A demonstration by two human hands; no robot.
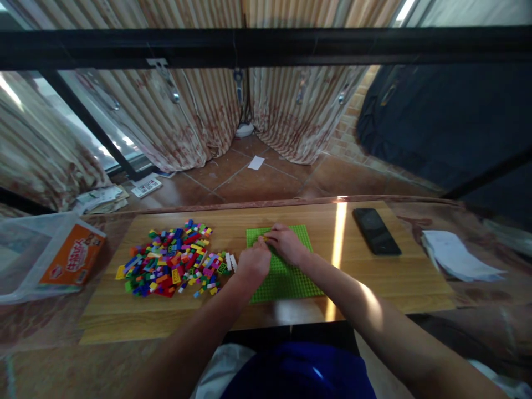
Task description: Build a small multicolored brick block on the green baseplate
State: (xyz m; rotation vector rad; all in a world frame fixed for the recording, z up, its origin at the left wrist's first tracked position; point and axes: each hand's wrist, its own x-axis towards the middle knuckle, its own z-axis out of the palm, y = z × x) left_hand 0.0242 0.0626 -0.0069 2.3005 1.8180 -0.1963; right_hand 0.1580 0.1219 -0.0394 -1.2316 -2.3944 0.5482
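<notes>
Both of my hands meet over the upper left part of a green studded baseplate (286,282) on the wooden table. My left hand (254,261) is closed, its fingertips pinched at a small yellow brick (265,238). From the other side, my right hand (287,244) bends over the plate with its fingers closed at the same brick. Most of the brick is hidden by the fingers. To the left of my left hand lies a wide pile of loose toy bricks (174,263) in many colours. White bricks (230,262) lie at the pile's right edge.
A black phone (376,231) lies on the table (166,321) at the right. Beyond the table's right end are white papers (461,255). A clear plastic bin (33,244) with an orange package (73,257) stands at the left. A dark metal rail (266,47) crosses behind.
</notes>
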